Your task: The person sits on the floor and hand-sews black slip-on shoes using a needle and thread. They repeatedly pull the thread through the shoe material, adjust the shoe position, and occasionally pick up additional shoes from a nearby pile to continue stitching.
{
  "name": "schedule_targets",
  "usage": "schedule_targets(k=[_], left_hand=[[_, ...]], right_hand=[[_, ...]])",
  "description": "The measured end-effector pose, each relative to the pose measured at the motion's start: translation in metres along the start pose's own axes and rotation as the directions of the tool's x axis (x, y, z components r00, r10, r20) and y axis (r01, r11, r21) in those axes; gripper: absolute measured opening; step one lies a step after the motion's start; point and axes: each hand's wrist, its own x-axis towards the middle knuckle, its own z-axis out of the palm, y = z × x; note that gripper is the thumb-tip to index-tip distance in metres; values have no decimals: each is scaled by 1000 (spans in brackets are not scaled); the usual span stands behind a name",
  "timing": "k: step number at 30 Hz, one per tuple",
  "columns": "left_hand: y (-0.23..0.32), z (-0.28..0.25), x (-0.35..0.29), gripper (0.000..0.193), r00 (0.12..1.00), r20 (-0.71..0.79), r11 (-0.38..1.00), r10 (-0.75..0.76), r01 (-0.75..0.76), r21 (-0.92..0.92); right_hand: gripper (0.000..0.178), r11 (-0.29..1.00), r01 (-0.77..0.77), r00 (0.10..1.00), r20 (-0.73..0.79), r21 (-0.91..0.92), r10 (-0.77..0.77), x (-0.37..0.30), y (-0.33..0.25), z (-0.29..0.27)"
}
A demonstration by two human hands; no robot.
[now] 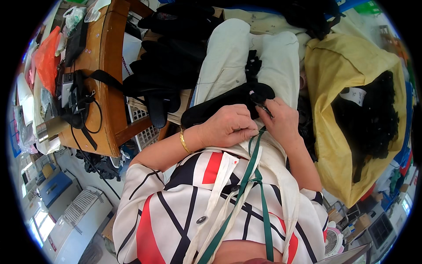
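Both hands, left hand and right hand, work hemmed in on the lap: black fabric piece ahead, yellow sack close right, wooden table and black pile left, open passage only over the pale trouser legs.

A wooden table at the left carries an orange plastic bag near its far edge and a tangle of black straps and cords toward its near corner, while a yellow sack of dark items stands at the right.
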Motion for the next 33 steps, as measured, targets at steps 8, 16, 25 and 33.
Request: schedule_targets(k=[8,16,25,33], left_hand=[[7,-9,9,20,787,-30,671,-616,503,-545],[2,-7,16,18,791,50,655,-610,539,-531],[4,-6,12,26,761,25,690,-648,572,445],[19,-8,12,14,975,-86,798,-203,216,562]], right_hand=[[27,955,-16,997,-65,295,36,2,-16,-24],[14,219,-319,918,243,922,313,12,-20,1],[13,298,-216,901,72,930,428,7,34,-36],[38,737,-385,922,205,556,327,-10,41,-23]])
